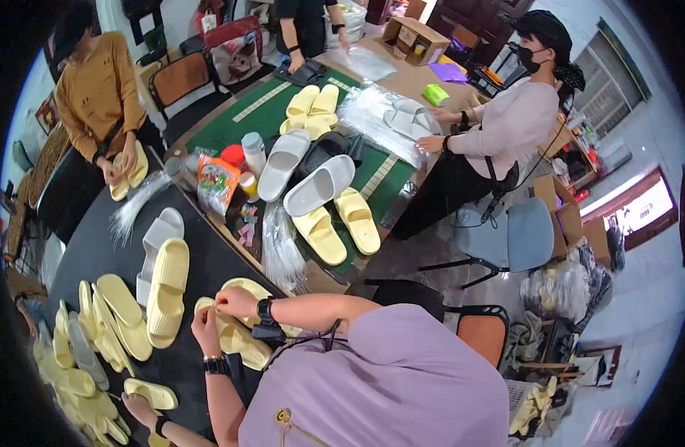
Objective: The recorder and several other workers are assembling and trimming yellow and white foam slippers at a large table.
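Note:
Close together over a pair of pale yellow slippers, both my hands meet on the black table (212,253). My left hand (204,331) is closed in a pinch at the toe of the nearer yellow slipper (238,339). Just beside it, my right hand (236,304) is also pinched, fingertips bent down, in front of the farther yellow slipper (262,292). Whatever sits between the fingertips is too small to make out. Another ribbed yellow slipper (169,294) lies to the left, against a grey slipper (158,249).
Many yellow slippers (89,402) are heaped at the left, where a co-worker's hand (139,410) touches one. A bundle of clear strands (281,249) lies ahead. Grey slippers (320,186) and bottles (253,153) stand on the green table (223,134). Other people work around it.

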`<action>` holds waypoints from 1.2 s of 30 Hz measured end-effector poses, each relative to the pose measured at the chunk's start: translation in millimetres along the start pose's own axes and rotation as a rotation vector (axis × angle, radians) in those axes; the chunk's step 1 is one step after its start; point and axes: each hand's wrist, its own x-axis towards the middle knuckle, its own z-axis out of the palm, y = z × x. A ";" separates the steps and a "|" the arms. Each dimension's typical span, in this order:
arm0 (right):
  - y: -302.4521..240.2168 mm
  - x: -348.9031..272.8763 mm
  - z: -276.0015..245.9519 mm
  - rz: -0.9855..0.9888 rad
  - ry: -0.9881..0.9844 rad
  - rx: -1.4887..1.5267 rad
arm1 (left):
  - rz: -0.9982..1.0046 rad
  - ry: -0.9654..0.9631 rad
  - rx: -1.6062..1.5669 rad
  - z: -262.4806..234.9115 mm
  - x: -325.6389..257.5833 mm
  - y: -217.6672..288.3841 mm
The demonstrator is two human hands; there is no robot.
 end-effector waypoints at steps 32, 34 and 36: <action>2.5 2.0 -3.4 0.043 -0.032 0.012 | -0.114 -0.093 -0.268 3.2 2.3 3.6; 2.4 1.6 -5.3 0.019 -0.025 0.013 | -0.087 -0.063 -0.245 6.0 -1.5 11.7; 2.0 0.7 -6.6 -0.006 -0.019 0.014 | -0.086 -0.048 -0.249 6.5 -3.3 11.8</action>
